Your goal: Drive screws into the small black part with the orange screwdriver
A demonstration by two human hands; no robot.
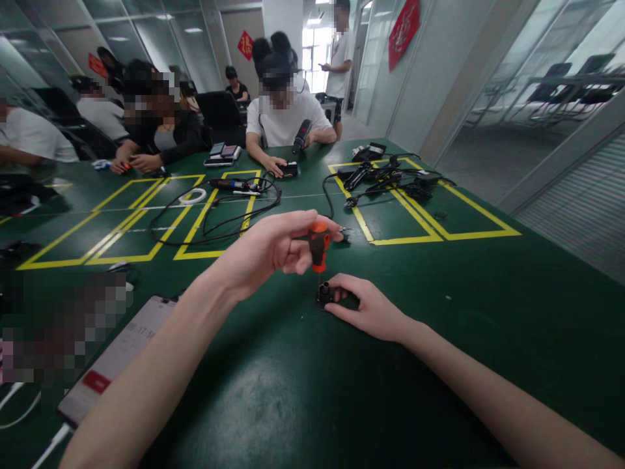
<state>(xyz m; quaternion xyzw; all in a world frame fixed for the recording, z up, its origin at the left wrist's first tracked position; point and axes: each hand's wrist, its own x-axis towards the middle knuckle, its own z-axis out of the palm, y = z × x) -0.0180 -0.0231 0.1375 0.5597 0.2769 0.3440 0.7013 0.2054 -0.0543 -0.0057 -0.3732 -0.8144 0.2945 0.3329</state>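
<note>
My left hand point(288, 244) is closed on a short screwdriver point(319, 247) with an orange and black handle. The screwdriver stands upright, its thin shaft pointing down at a small round black part point(323, 293) with a raised post. Whether the tip sits in a screw cannot be made out. With thumb and fingers, my right hand point(364, 303) grips that black part from the right, against the green table point(439, 391). A small dark piece with a metal end point(344, 234) lies just beyond the screwdriver handle.
A phone point(129, 345) with a charging cable lies at left. Looped black cable point(209, 238), a white ring point(193, 196) and a pile of black cords point(381, 179) lie farther off. Across the table a person in a white shirt point(288, 120) holds a black tool point(301, 137).
</note>
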